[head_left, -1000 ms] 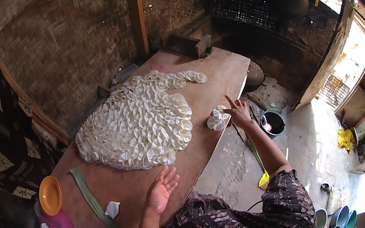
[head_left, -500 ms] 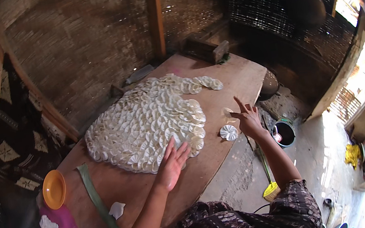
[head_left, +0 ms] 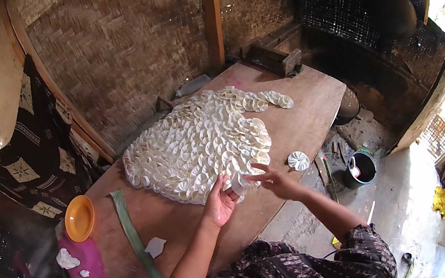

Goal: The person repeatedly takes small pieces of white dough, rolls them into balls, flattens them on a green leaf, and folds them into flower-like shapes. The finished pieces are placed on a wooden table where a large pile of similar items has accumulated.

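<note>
Hands, left (head_left: 219, 203) and right (head_left: 277, 181), pinched one white disc (head_left: 240, 182) in their fingers at the mat's (head_left: 200, 142) near edge, seemingly ready for laying beside its outermost row.

White round wafer (head_left: 240, 182): thin, crinkled disc, held between both hands at the near edge of the overlapping sheet of wafers (head_left: 200, 145) on the wooden table (head_left: 309, 109).

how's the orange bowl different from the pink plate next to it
The orange bowl is smaller and deeper, with nothing seen inside; the pink plate is larger and flatter and carries white lumps. The bowl sits farther up the table, the plate nearer the person. Both are round and sit at the table's left edge.
</note>
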`<move>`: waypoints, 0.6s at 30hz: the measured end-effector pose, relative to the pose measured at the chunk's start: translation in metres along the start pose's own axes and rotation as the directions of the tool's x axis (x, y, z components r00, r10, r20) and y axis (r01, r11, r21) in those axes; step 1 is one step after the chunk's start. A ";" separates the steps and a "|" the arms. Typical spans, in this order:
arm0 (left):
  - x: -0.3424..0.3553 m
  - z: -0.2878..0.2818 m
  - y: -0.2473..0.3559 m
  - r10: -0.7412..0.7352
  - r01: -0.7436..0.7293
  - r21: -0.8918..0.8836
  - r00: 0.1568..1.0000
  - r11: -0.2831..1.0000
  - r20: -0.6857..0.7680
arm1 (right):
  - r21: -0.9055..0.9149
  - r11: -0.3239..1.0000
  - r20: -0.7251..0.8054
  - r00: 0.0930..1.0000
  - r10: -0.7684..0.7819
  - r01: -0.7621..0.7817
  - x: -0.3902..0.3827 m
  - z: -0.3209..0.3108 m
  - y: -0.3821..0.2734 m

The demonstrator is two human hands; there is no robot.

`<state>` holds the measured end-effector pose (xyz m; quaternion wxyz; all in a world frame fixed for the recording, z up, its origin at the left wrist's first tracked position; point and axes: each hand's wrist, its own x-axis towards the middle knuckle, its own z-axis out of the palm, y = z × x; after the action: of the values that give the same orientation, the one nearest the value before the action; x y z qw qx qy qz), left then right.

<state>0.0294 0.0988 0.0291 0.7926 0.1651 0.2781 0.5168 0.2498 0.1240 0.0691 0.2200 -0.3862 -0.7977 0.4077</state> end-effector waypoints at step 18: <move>-0.078 -0.043 0.027 0.477 -0.231 0.899 0.783 -0.373 0.400 | -0.215 0.967 -0.322 0.945 0.061 -0.135 0.140 -0.039 0.082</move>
<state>-0.0407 0.0374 0.0311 0.1253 0.7447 0.5602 0.3405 0.2272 0.2843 0.0297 0.2758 -0.5085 -0.7748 0.2551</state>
